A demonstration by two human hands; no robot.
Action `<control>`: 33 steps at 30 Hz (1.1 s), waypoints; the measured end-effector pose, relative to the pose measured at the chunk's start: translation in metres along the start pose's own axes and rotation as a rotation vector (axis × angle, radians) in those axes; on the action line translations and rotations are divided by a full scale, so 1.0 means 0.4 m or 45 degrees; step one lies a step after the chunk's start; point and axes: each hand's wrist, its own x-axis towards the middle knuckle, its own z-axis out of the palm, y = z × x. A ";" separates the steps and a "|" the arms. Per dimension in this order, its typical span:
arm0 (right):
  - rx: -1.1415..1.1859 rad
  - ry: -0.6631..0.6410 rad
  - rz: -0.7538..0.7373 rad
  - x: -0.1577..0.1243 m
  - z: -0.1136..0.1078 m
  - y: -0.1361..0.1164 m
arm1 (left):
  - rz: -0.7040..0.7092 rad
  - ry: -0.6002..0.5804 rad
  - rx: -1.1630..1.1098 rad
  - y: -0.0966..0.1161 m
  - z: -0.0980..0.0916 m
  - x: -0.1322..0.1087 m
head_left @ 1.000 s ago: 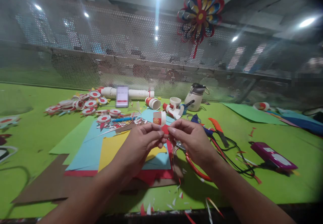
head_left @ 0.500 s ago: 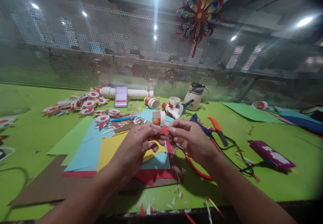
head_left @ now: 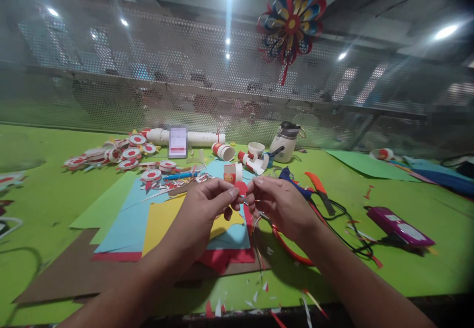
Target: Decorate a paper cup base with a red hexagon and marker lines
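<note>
A small red paper piece (head_left: 241,188) with a rounded edge is held up between my two hands, above the stacked paper. My left hand (head_left: 205,207) pinches its left side between thumb and fingers. At the right side, the closed fingertips of my right hand (head_left: 281,202) meet its edge. Below the right palm shows a metal shaft leading to a red looped handle (head_left: 292,251), apparently scissors; whether the palm grips them is hidden. Just behind the fingers stands a cut red-and-white paper cup (head_left: 233,172). Beneath the left hand lies yellow paper (head_left: 163,219).
Blue paper (head_left: 122,224) and brown card (head_left: 66,273) lie under the yellow sheet. Several red-and-white paper discs (head_left: 129,153) pile at the left. A phone (head_left: 178,141), flask (head_left: 284,143), orange-handled cutter (head_left: 316,185) and purple box (head_left: 400,226) stand or lie around. Scraps litter the front edge.
My left thumb has moved up and right against the red paper piece, and its fingers have curled in. The right fingertips have shifted slightly, showing more of the piece's rounded edge.
</note>
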 end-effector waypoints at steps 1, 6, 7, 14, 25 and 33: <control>0.007 -0.003 0.004 0.000 0.001 0.000 | 0.019 0.001 0.005 -0.001 -0.001 -0.001; -0.043 -0.043 -0.058 -0.007 0.002 0.005 | 0.072 -0.004 0.063 -0.004 -0.001 -0.005; -0.066 -0.045 -0.082 -0.009 0.001 0.006 | 0.078 -0.001 0.079 -0.004 0.000 -0.005; -0.104 -0.055 -0.175 -0.019 0.000 0.003 | 0.110 -0.015 0.159 -0.007 0.000 -0.004; -0.231 0.053 -0.262 -0.022 0.022 0.002 | 0.091 -0.026 0.149 -0.009 -0.001 -0.005; -0.278 0.059 -0.273 -0.025 0.021 0.002 | -0.022 -0.030 -0.210 -0.002 0.007 -0.008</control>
